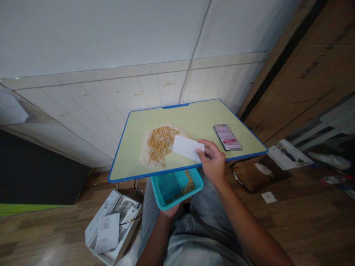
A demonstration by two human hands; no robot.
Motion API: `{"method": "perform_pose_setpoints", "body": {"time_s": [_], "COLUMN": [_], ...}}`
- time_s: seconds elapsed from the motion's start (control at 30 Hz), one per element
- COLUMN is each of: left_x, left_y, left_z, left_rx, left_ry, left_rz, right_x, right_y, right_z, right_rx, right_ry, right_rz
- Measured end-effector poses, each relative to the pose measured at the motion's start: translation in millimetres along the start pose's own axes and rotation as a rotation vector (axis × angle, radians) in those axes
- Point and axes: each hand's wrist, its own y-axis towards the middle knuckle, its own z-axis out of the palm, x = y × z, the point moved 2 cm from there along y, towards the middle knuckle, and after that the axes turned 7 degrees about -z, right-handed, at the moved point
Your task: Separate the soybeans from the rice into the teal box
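My right hand (213,161) pinches a white card (186,147) by its right end, thumb on top. The card's far left edge meets a heap of round golden-yellow beans (161,143), mixed with and ringed by pale small grains (143,153) that look like rice. Below the table's front edge, my left hand (170,212) grips a teal plastic container (166,184) from beneath, its fingers mostly hidden. Several of the same beans (189,184) lie at the container's right side, with a few near its front.
The small pale-yellow table (205,114) has a blue rim. A phone (225,137) rests on its right side. On the floor at left is an open white box (113,229) with packets and cables. Tall cardboard boxes (302,74) stand at right, and a white wall is behind.
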Motion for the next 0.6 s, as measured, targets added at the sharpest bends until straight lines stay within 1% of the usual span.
{"method": "perform_pose_setpoints", "body": {"time_s": [0.1, 0.17, 0.23, 0.3, 0.37, 0.43, 0.5, 0.6], "left_x": [4.6, 6.3, 6.5, 6.4, 6.8, 7.6, 8.3, 7.2], "left_y": [1.4, 2.7, 4.7, 6.9, 9.0, 10.2, 9.7, 6.8], "left_z": [-8.1, -13.5, -18.3, -22.3, -24.8, -25.6, -25.1, -23.6], "left_rx": [-0.146, -0.176, -0.137, -0.101, -0.078, -0.079, -0.079, -0.069], "left_ry": [0.027, 0.077, 0.102, 0.089, 0.066, 0.060, 0.079, 0.113], "left_rz": [-0.004, -0.021, -0.027, -0.023, 0.004, 0.043, 0.060, 0.026], "right_x": [-1.1, -1.0, -0.5, 0.5, 1.8, 2.6, 2.7, 2.6], "right_y": [0.5, 1.3, 2.1, 2.3, 1.6, 0.3, -0.5, 0.5], "right_z": [0.5, 0.1, 0.0, 1.2, 3.2, 4.7, 4.6, 0.6], "right_rx": [-0.046, -0.092, -0.112, -0.078, -0.024, 0.003, -0.011, -0.086], "right_ry": [-0.002, 0.008, 0.026, 0.047, 0.047, 0.019, -0.018, -0.043], "right_rz": [-0.014, 0.003, 0.041, 0.066, 0.056, 0.024, -0.006, -0.037]}}
